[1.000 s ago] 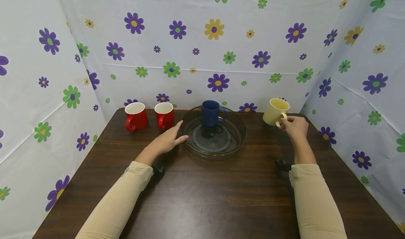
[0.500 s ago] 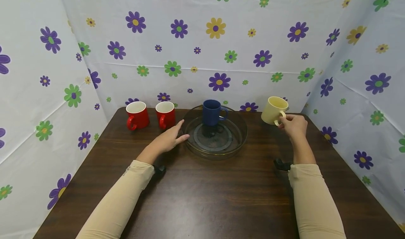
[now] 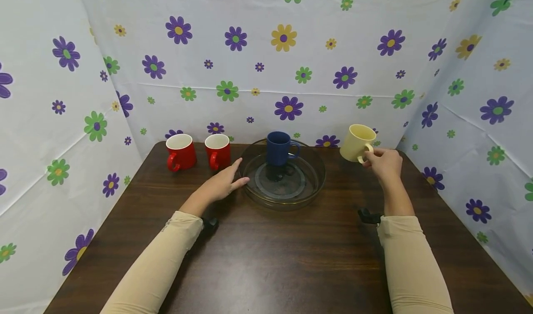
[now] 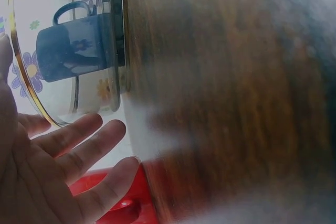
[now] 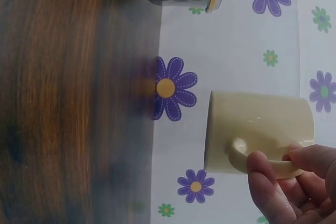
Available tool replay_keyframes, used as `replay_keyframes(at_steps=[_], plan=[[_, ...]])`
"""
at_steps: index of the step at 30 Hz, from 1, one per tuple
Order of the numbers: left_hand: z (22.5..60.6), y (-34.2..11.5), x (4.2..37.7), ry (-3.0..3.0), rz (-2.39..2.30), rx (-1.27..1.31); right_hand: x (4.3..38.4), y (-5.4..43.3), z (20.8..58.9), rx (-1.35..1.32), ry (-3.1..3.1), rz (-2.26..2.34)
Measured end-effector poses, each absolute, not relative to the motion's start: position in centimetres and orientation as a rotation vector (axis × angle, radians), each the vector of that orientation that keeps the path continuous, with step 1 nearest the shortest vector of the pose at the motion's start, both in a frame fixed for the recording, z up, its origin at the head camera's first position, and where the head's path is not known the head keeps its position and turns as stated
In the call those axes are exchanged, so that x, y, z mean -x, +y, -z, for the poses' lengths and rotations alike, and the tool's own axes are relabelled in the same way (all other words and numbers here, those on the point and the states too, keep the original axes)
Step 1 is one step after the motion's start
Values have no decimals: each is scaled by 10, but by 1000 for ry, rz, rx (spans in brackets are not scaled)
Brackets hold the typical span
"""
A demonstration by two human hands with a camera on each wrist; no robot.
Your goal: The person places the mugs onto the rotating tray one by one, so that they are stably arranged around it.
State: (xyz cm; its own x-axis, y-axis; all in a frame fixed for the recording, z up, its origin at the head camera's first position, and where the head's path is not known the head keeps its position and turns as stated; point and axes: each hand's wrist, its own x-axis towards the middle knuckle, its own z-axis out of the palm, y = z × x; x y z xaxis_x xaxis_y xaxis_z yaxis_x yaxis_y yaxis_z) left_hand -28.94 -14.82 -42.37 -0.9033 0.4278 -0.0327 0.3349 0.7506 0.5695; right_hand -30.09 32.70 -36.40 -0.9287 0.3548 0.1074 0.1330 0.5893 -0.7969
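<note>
— Right up close to you, your two beige sleeves (image 3: 154, 263) reach over the dark wood table (image 3: 270, 254), with black gear (image 3: 369, 216) strapped at the cuffs. So what's your left hand (image 3: 218, 183) got?

— Nothing in it, honestly. Your fingers are pretty straight and fanned out, right at the left side of the clear glass dish (image 3: 287, 202). Can't swear whether your fingertips actually touch the rim or sit just beside it.

— ok and your right hand (image 3: 387, 163)?

— That one's busy lol. You've got the handle of the yellow mug (image 3: 354, 143) pinched between thumb and fingers, and the mug is up off the table, over toward the right back corner. It leans a little in the head view, mouth up.

— And past your hands?

— Blue mug (image 3: 276, 148) stands upright inside the dish, toward the back, handle to your right. Left of the dish you've got the inner red mug (image 3: 220, 152), then the outer red mug (image 3: 185, 153) near it, both upright, white inside, handles facing you. Behind it all hangs the flowery cloth (image 3: 233, 66), purple, green and yellow on white.
</note>
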Motion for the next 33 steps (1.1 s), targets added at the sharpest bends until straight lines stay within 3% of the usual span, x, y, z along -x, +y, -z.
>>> replay_keyframes(at_steps=[33], plan=[[425,-147,288,2807,-873,-637,295,306,358,304,-2517,-1444]])
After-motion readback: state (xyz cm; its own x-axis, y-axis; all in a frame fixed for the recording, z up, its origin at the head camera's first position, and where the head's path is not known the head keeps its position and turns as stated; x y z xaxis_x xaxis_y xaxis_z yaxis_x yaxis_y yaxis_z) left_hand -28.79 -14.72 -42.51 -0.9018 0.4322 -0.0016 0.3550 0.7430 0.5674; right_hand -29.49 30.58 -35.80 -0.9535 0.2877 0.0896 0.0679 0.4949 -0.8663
